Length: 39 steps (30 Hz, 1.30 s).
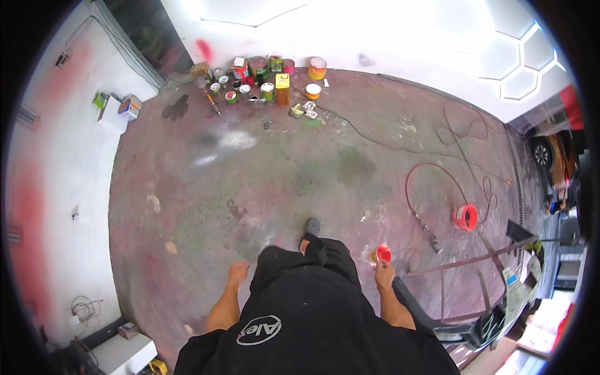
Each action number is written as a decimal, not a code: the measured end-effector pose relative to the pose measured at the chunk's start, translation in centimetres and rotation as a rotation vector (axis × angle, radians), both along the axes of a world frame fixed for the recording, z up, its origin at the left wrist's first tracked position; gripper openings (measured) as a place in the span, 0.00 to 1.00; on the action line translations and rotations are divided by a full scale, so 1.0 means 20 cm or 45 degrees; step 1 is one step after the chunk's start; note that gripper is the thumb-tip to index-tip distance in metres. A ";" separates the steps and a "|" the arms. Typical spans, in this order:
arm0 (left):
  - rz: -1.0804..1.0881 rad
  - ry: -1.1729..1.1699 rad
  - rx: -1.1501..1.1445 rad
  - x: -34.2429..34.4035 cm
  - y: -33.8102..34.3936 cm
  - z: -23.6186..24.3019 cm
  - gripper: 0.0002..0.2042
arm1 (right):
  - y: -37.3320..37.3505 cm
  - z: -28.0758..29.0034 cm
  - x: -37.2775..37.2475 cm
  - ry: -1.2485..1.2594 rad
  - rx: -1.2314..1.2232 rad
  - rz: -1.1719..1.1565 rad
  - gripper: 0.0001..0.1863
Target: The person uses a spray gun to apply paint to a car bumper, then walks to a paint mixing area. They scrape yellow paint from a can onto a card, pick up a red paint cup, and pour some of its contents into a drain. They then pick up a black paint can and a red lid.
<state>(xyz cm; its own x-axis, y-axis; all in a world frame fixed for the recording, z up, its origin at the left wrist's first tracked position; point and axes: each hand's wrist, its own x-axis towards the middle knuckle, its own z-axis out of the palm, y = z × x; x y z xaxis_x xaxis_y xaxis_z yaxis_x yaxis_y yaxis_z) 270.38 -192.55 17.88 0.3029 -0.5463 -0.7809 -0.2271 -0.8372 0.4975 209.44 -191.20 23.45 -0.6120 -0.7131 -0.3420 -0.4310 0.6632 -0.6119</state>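
My right hand (385, 274) is closed on the rim of a small open paint can (382, 253), yellowish outside with bright red inside, held low in front of my right side. My left hand (238, 273) hangs beside my left thigh, its fingers curled in with nothing seen in them. Between the hands, one foot in a dark clog (312, 226) shows ahead of me on the paint-stained floor (262, 181).
Several paint cans (267, 91) stand by the far wall, near crumpled paper (310, 110). At right lie a red hose (420, 167) with a tool end (435, 245), a red bucket (464, 217) and a dark bumper-like part (431, 315). A cable (369, 139) crosses the floor.
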 end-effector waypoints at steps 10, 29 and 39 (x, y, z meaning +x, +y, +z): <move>-0.020 -0.202 -0.382 -0.20 -0.61 -0.18 0.17 | -2.20 0.12 -0.02 0.025 -0.118 0.263 0.19; 0.238 -0.168 -0.484 0.44 -4.33 0.39 0.22 | -4.92 -0.02 0.87 -0.053 0.103 0.457 0.19; -0.110 0.069 -0.155 0.11 -4.98 0.19 0.24 | -6.16 -0.88 1.26 -0.072 0.028 0.555 0.21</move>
<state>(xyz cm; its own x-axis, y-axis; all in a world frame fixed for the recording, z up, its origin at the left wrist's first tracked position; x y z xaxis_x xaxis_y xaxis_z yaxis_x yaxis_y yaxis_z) 272.62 -292.14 21.58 0.2098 -0.6603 -0.7211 -0.2658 -0.7483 0.6078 234.58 -314.32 5.83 -0.2351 -0.8926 -0.3846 -0.6397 0.4400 -0.6302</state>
